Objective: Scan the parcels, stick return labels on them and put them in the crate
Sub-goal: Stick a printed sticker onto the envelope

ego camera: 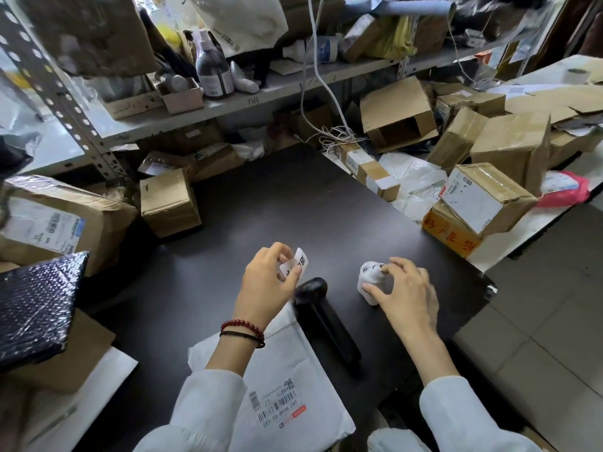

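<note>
I'm at the labelling step. My left hand (266, 282) pinches a loose return label (295, 265) between thumb and fingers, above the worktop (261, 207). My right hand (408, 295) curls its fingers round the label roll (370, 278) standing there. The white mailer (293, 380) lies near me, partly under my left forearm, with the scanner (326, 321) at its right edge. Next, I judge, the label must go flat onto the mailer, clear of its barcode. No crate shows. An open carton (398, 115) far right lies on its side, apparently empty.

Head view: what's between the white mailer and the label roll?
The black barcode scanner lies on the table between them; the head view shows it.
</note>
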`<state>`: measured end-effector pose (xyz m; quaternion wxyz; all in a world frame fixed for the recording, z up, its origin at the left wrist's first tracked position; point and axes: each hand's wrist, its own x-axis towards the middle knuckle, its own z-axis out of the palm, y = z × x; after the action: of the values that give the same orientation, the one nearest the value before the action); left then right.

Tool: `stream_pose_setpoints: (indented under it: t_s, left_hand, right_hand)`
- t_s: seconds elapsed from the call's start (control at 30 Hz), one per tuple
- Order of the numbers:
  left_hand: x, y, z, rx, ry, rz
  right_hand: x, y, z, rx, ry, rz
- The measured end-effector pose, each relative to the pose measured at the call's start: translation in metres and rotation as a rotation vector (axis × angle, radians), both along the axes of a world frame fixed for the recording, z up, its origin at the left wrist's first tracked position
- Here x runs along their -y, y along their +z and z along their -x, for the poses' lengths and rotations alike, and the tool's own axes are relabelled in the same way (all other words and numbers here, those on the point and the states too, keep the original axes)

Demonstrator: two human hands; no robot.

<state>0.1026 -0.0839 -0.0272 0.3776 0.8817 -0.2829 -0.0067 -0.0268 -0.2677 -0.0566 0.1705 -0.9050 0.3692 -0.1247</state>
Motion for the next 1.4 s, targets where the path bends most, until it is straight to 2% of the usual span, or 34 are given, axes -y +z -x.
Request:
stream_pose_setpoints:
  t_s: [0.27,0.37,0.53,0.73,0.87,0.93,1.03,1.13,1.27,1.4]
  left_hand:
    - [-0.067,-0.026,0.024,-0.249,0.2,-0.149]
    - [-0.075,-0.034,0.036,-0.307,0.222,-0.168]
    - [-0.074,-0.039,0.043,-0.276,0.275,-0.273]
    - [-0.069,-0.037,0.05,-0.14,0.367,-0.502]
    - [-0.073,-0.039,0.051,-0.116,0.408,-0.537]
    - [-0.079,-0.042,0.052,-0.089,0.431,-0.557]
    - [-0.089,-0.046,0.056,-0.071,0.476,-0.571]
    - [-0.097,-0.049,0.063,-0.094,0.548,-0.558]
    - [-0.108,-0.051,0.074,-0.195,0.654,-0.55]
    - [-0.121,-0.052,0.087,-0.304,0.749,-0.437]
  right_hand:
    - [-0.007,-0.008,-0.01,0.019,0.032,0.01]
    - [-0.009,-0.007,-0.016,0.111,-0.028,-0.034]
    - [-0.007,-0.006,-0.019,0.188,-0.069,-0.136]
    - [-0.008,-0.008,-0.012,0.241,-0.015,-0.127]
    - [-0.009,-0.009,-0.01,0.221,-0.017,-0.121]
    - [-0.014,-0.005,-0.008,0.272,-0.022,-0.076]
    - [-0.034,0.008,-0.008,0.438,0.095,-0.072]
    - [-0.07,0.015,-0.012,0.513,0.358,-0.257]
    - [-0.124,0.004,-0.01,0.278,0.637,-0.46]
    - [-0.153,-0.01,0.003,-0.247,0.515,-0.324]
